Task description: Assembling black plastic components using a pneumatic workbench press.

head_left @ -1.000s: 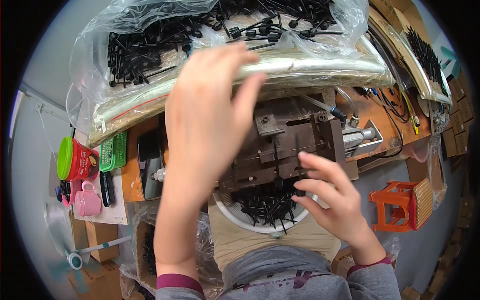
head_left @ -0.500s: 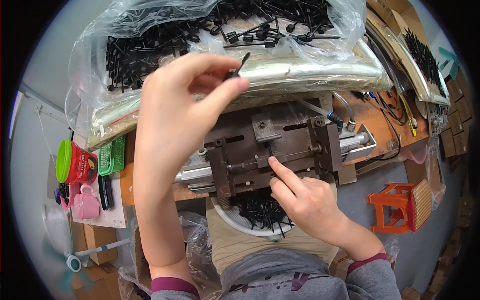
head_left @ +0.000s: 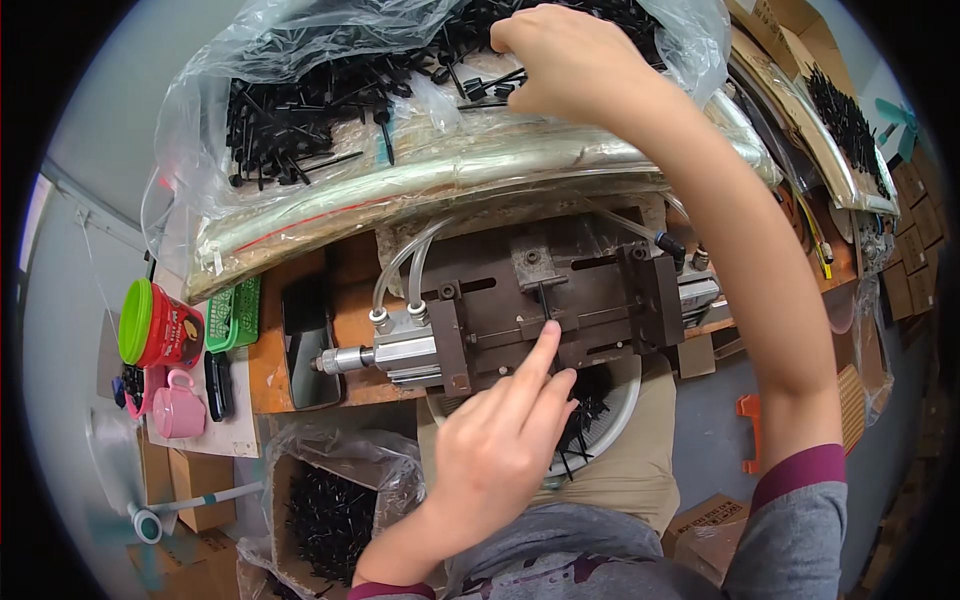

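Note:
My left hand [head_left: 495, 440] is over the dark metal clamping fixture [head_left: 490, 270], its index finger stretched out and the tip on a thin black plastic part [head_left: 545, 300] set in the middle of it. Nothing shows gripped in that hand. Over the heap of black plastic stems with knobbed ends [head_left: 290, 125], my right hand [head_left: 575, 65] reaches down with index finger and thumb apart. Its other fingertips are hidden among the parts. The heap lies in a clear plastic bag [head_left: 185, 125] behind the fixture.
Pneumatic cylinders [head_left: 405, 355] with clear hoses flank the fixture. A phone [head_left: 312, 340] lies left of it. Below are a white-rimmed round basket [head_left: 628, 410] and a lined box of black parts [head_left: 335, 515]. A pink mug [head_left: 180, 410] and red tub [head_left: 165, 325] stand left.
My left hand, which held a black part up in the air, has come down to the fixture. My right hand has left the fixture and moved up to the heap.

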### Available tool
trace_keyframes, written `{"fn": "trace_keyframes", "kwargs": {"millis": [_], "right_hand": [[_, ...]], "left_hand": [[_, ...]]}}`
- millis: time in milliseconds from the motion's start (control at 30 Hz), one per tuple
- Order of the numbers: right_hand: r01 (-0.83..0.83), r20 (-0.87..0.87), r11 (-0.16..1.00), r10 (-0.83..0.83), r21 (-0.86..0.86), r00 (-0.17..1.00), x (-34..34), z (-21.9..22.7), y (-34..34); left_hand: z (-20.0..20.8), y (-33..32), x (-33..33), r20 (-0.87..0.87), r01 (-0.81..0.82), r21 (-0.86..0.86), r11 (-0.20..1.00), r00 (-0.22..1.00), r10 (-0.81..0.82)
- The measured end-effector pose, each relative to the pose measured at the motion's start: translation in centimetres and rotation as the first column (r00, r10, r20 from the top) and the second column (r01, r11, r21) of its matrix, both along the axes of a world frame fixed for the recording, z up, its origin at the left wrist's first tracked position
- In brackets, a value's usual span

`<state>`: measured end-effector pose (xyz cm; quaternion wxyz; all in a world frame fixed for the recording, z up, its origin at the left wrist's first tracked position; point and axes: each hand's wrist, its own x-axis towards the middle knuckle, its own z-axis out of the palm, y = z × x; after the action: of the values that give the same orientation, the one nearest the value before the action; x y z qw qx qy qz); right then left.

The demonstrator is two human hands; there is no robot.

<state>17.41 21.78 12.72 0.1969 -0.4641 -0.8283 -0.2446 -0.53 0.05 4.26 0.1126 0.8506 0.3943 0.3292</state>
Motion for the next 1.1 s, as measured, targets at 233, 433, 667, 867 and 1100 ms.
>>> {"fn": "trace_keyframes", "kwargs": {"millis": [233, 433, 667, 867, 1100], "right_hand": [[0.151, 0.19, 0.854, -0.063, -0.497, 0.98, -2.8, 0.9, 2.0], [-0.085, -0.07, 0.909, 0.062, -0.409, 0.996, -1.3, 1.4, 0.9], [-0.288, -0.756, 0.852, -0.176, -0.438, 0.63, 2.2, 4.2, -1.5], [-0.513, -0.936, 0.835, -0.006, -0.199, 0.353, 4.2, 0.9, -6.7], [-0.484, -0.399, 0.849, 0.527, 0.211, 0.751, 1.2, -4.7, -15.6]], "left_hand": [[-3.5, -0.6, 1.2, -0.123, -0.102, 0.04, 0.994, 0.987, 0.106], [-3.6, 0.4, 1.4, -0.153, -0.085, 0.034, 0.996, 0.984, 0.089], [-3.8, 0.6, 1.4, -0.144, -0.07, 0.023, 0.997, 0.987, 0.072], [-1.3, 0.9, 0.6, 0.239, -0.029, -0.115, 0.993, 0.969, 0.056], [1.4, 1.9, -0.9, 0.709, 0.189, -0.248, 0.95, 0.704, 0.045]]}}
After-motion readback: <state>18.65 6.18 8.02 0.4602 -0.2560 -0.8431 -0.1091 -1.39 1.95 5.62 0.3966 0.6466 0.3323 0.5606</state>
